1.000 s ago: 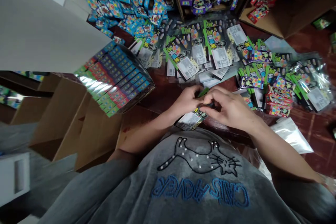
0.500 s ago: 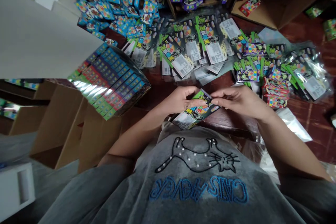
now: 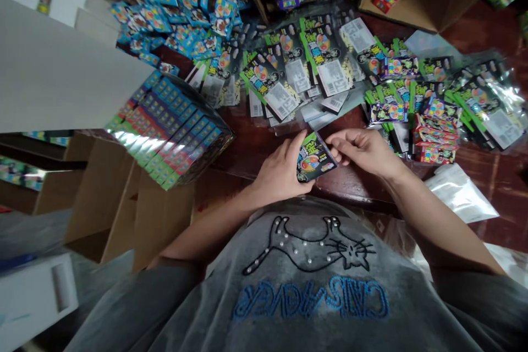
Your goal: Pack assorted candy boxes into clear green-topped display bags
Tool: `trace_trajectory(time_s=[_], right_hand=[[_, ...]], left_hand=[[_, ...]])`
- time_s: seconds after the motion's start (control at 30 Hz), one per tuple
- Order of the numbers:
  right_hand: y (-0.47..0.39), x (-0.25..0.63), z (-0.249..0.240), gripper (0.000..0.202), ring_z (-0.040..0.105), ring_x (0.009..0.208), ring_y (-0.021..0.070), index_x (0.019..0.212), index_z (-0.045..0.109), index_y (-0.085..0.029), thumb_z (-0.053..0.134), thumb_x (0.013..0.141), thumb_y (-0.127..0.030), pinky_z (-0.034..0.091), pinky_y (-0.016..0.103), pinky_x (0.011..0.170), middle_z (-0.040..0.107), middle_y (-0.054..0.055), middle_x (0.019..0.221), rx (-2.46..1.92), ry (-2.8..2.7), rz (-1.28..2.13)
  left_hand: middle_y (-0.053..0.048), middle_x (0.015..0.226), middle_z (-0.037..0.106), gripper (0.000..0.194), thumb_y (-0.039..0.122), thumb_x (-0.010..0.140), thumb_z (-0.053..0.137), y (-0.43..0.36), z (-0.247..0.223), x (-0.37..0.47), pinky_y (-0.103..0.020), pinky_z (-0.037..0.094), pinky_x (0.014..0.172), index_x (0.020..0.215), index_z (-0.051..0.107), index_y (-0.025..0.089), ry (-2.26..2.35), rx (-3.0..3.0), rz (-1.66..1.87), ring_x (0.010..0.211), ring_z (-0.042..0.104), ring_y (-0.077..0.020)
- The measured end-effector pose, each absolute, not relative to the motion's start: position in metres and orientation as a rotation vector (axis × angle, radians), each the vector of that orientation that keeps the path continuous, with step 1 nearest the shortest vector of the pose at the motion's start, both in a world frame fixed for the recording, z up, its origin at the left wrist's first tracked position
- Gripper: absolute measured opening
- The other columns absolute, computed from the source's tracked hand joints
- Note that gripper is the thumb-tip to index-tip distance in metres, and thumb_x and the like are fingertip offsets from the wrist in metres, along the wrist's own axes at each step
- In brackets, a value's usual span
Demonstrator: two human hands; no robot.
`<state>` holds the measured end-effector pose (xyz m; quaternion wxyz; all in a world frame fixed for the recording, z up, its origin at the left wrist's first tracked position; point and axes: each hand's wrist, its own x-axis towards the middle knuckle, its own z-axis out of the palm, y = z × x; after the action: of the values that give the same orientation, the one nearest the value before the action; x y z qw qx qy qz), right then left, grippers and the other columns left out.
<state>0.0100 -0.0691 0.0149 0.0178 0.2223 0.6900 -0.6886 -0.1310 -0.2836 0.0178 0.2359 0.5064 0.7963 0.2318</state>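
Note:
My left hand is wrapped round a black and green printed packet, thumb on one edge and fingers on the other. At the packet's right edge is my right hand, its thumb and fingers pinched together; whatever lies between those fingertips is too small to make out. Beyond the hands, similar flat packets overlap on the dark red table. Small red packets and purple packets lie to the right of them.
A stack of small coloured boxes in clear wrap stands at the left. Blue packets spill at the back left. An open carton stands at the back right, and a clear bag lies near the right forearm.
The packet has turned more upright in my left hand, whose fingers now wrap its edges. My right fingers have curled closer together beside it. The camera view has shifted slightly.

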Motion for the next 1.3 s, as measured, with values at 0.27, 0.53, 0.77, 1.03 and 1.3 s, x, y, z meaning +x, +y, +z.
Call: trace_trajectory(time_s=[0.27,0.53,0.77,1.03,1.3], right_hand=[[-0.082,0.004,0.021,0.037,0.073,0.08,0.0164,0.11,0.076,-0.021,0.08,0.086,-0.049,0.063,0.035,0.08,0.081,0.004,0.094,0.514,2.315,-2.094],[-0.084,0.0,0.017,0.032,0.068,0.076,0.0176,0.093,0.068,-0.023,0.08,0.081,-0.05,0.058,0.035,0.071,0.076,0.004,0.088,0.626,2.379,-2.002],[-0.079,-0.008,-0.003,0.025,0.065,0.066,0.0152,0.088,0.065,-0.022,0.073,0.076,-0.042,0.054,0.032,0.068,0.074,0.001,0.077,0.569,2.198,-2.084],[-0.077,0.015,0.014,0.02,0.075,0.092,0.0228,0.112,0.07,-0.023,0.066,0.095,-0.033,0.059,0.038,0.085,0.079,0.009,0.109,0.741,3.052,-1.46],[-0.081,0.006,0.031,0.029,0.076,0.095,0.0209,0.121,0.075,-0.023,0.06,0.106,-0.044,0.06,0.039,0.091,0.081,0.006,0.11,0.33,2.769,-1.753]], left_hand=[[-0.018,0.138,0.06,0.105,0.036,0.08,0.082,-0.286,0.033,-0.162,-0.05,0.056,0.102,0.168,0.028,0.016,2.206,1.776,0.216,0.12,0.065,-0.0383],[-0.019,0.135,0.06,0.105,0.04,0.087,0.076,-0.28,0.036,-0.167,-0.047,0.051,0.103,0.172,0.021,0.013,2.162,1.957,0.103,0.119,0.062,-0.0378],[-0.02,0.14,0.061,0.104,0.038,0.084,0.074,-0.281,0.033,-0.177,-0.047,0.052,0.105,0.171,0.025,0.011,2.072,1.982,0.073,0.121,0.063,-0.0376],[-0.019,0.148,0.059,0.109,0.035,0.076,0.08,-0.288,0.033,-0.186,-0.05,0.053,0.112,0.169,0.025,0.017,2.15,1.692,0.236,0.134,0.062,-0.0383],[-0.02,0.15,0.059,0.103,0.037,0.079,0.079,-0.286,0.034,-0.185,-0.05,0.049,0.114,0.167,0.029,0.016,1.872,1.942,0.331,0.132,0.063,-0.0376]])
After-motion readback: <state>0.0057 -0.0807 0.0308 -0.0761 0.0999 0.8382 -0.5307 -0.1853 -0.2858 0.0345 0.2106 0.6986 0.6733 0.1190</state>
